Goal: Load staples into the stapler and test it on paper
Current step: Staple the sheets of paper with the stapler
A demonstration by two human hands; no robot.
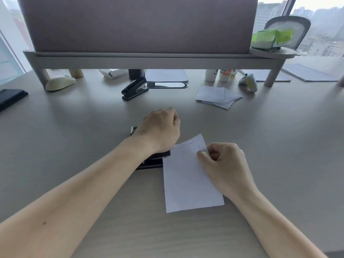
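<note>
A black stapler (152, 161) lies on the desk in the middle, mostly hidden under my left hand (160, 130), whose wrist rests on it with the fingers curled. A white sheet of paper (188, 183) lies to its right, with its left edge at the stapler's mouth. Two staples show near the sheet's top corner. My right hand (223, 164) pinches the paper at its upper right edge.
A second black stapler (135, 88) sits farther back, near a monitor riser (149, 58). A pile of loose paper slips (217, 96) lies at the back right. A mouse (59, 82) and a black phone (11, 98) are at the left.
</note>
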